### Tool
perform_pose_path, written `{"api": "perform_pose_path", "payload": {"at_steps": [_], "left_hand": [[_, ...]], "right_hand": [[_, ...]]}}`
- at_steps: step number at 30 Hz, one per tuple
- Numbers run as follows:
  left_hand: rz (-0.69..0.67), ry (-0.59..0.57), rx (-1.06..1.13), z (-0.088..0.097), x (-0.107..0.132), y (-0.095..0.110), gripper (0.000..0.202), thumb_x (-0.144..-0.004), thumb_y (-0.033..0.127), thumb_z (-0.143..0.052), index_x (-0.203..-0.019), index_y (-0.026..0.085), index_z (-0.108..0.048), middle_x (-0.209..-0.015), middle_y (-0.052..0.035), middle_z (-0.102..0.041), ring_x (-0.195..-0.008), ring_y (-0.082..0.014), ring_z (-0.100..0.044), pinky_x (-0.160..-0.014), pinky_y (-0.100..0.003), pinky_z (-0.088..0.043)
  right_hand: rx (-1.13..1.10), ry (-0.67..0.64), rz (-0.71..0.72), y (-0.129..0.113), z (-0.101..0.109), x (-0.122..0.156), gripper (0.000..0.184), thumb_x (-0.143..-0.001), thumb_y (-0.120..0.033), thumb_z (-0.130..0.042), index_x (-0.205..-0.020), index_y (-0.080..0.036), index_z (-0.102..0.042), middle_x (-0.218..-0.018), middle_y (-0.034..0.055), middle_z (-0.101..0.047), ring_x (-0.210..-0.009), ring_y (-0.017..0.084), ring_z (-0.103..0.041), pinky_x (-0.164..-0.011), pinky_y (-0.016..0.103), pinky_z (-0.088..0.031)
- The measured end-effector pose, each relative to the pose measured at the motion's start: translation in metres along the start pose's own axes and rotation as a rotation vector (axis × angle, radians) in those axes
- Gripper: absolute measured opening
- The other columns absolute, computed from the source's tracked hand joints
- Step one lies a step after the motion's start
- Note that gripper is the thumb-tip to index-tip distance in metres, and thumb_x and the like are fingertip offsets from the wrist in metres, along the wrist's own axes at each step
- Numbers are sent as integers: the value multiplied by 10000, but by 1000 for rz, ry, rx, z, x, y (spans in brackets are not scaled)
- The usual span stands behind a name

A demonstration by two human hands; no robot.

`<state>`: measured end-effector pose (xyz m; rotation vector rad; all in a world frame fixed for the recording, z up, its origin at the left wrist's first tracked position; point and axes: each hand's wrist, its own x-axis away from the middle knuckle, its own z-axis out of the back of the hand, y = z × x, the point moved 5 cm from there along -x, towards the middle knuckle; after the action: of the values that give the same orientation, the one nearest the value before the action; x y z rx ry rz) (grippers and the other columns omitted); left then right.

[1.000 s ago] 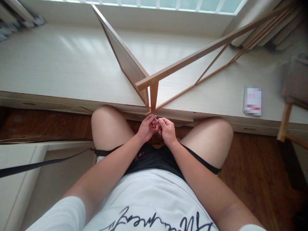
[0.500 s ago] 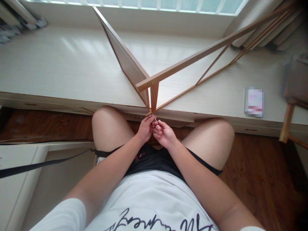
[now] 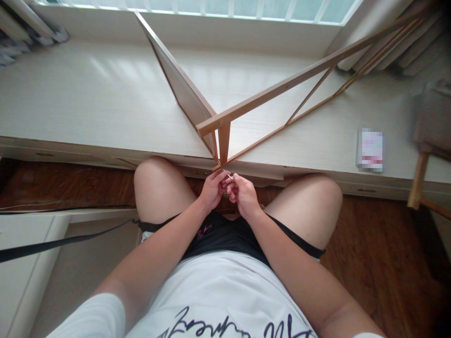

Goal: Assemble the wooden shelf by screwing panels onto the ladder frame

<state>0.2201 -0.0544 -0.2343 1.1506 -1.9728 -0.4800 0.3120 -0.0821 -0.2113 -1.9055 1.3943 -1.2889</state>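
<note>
Near the middle of the head view, a thin metal rod [image 3: 230, 177] is pinched between the thumb and fingers of the right hand [image 3: 246, 195]. Just beside it, the left hand [image 3: 212, 190] is held with curled fingers at the rod's other end; whether anything is clamped in them cannot be told. Both hands are placed just below the near corner of a wooden frame [image 3: 278, 91], by which the upper right of the frame is crossed. A flat panel [image 3: 183, 84] is seen tilted toward the upper left, its lower end met by that corner. Both are set over a pale ledge [image 3: 88, 108]. At right, a pack [image 3: 370, 150] with a blurred-out face is laid on the ledge, near a wooden leg [image 3: 418, 180].
</note>
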Motion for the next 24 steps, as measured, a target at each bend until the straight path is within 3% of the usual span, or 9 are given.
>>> {"api": "perform_pose_path", "payload": {"at_steps": [3, 8, 13, 24], "left_hand": [[-32, -39, 7, -2, 0, 1, 238, -751, 320, -693, -882, 131, -632, -576, 53, -465, -466, -51, -463, -436, -182, -400], [-57, -55, 70, -4, 2, 4, 198, -761, 288, -692, -863, 127, -640, -590, 49, -434, -502, -50, -435, -458, -186, -388], [-11, -28, 133, -3, 2, 3, 204, -748, 286, -712, -860, 133, -635, -584, 55, -429, -500, -38, -425, -469, -167, -365], [31, -6, 220, -1, 0, -1, 214, -726, 261, -740, -865, 145, -627, -600, 50, -481, -490, -33, -445, -428, -145, -323]], "right_hand": [[222, 57, 163, -8, 2, 1, 378, -863, -526, -514, -769, -170, -600, -533, -27, -535, -374, 65, -375, -358, 188, -279], [531, 103, 339, -21, -2, 7, 357, -895, -503, -489, -797, -186, -622, -640, 5, -604, -546, 117, -540, -522, 216, -429], [681, 104, 408, -22, -5, 10, 319, -920, -473, -464, -862, -197, -614, -771, 25, -663, -679, 153, -625, -653, 255, -482], [1009, 145, 489, -28, -7, 14, 300, -941, -450, -431, -911, -221, -622, -778, 36, -688, -735, 192, -650, -681, 269, -469]]}}
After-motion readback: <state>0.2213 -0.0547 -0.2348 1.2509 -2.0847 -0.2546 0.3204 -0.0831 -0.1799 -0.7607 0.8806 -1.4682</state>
